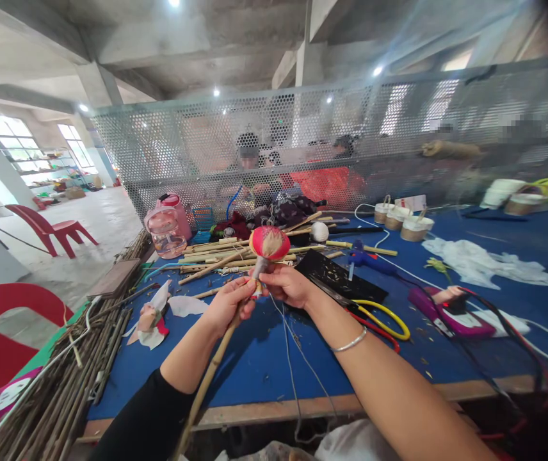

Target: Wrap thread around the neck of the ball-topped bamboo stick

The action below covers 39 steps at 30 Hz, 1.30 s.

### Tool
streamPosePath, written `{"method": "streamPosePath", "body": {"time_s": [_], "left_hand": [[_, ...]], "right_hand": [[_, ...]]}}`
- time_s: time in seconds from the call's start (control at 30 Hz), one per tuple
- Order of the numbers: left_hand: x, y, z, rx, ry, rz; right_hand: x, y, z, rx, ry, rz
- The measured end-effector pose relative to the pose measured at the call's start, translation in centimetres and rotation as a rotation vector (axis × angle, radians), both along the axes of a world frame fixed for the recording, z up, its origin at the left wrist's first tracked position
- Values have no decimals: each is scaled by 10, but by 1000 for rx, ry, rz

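In front of me a long wooden stick slants up to a round red and beige padded head with a grey wrapped neck. My left hand is closed round the stick just below that neck. From the other side my right hand pinches at the neck, fingertips close to the left ones. Thin grey string hangs from between the hands down past the table edge. Large scissors with yellow and red handles lie under my right forearm, partly hidden.
Sticks and a white ball of string lie behind my hands. Fabric scraps are at left, beside bundled twigs. A blue glue gun and purple power strip sit right. A perforated metal screen stands behind.
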<state>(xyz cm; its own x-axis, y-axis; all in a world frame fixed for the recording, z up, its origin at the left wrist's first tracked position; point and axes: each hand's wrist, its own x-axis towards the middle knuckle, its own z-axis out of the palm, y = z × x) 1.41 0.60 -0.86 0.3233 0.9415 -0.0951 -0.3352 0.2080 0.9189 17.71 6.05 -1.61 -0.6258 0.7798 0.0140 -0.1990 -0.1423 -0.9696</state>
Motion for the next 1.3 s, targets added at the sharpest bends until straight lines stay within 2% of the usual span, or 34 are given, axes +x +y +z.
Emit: {"method": "streamPosePath", "body": {"time_s": [0.1, 0.3, 0.53, 0.77, 1.0, 1.17, 1.3], "left_hand": [[3, -5, 3, -79, 100, -33], [11, -11, 6, -26, 176, 163], [-5, -3, 10, -31, 76, 201], [-2, -5, 12, -13, 90, 187], [1, -5, 9, 7, 165, 242], [2, -4, 8, 6, 248, 305], [0, -5, 12, -8, 238, 331]], "right_hand": [[-1, -3, 1, -5, -15, -64], [-10, -11, 10, 79, -31, -111], [-6, -13, 14, 165, -55, -204], [-10, -24, 17, 211, -62, -190], [-8, -23, 18, 242, -71, -197], [-10, -26, 21, 209, -68, -140], [-9, -23, 20, 236, -120, -188]]}}
